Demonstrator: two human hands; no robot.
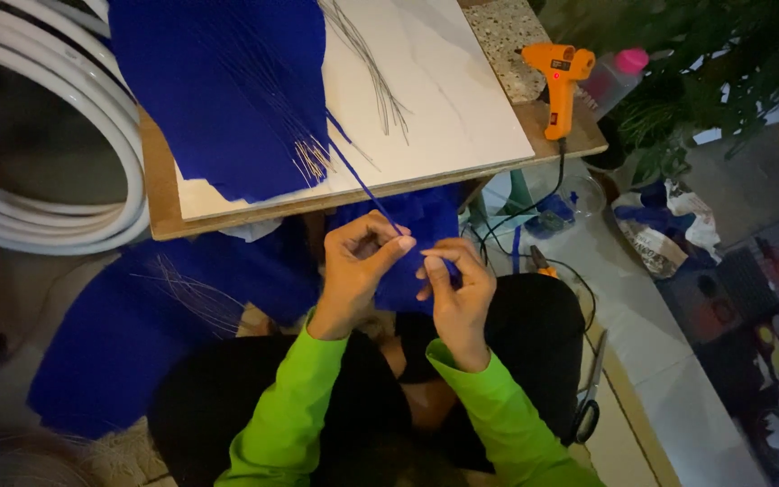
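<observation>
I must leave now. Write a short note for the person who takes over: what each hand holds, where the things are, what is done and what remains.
Left hand: pinches a thin blue-wrapped wire that runs up to the board.
Right hand: pinches the wire's lower end.
On the board: blue crepe paper, bare wires, orange glue gun.
Scissors lie on the floor to the right.
Done: this wire looks mostly wrapped.
Left: bare wires remain unwrapped.

The blue strip (367,189) I pinched looked like matt crepe paper, finely crinkled, as did the blue sheet (227,90) on the table (160,198). The table's edge was raw, rough wood under a smooth white board (444,99). The wires (376,77) were thin dull metal. The glue gun (559,86) was glossy orange plastic. My sleeves (290,415) were soft green cloth.
</observation>
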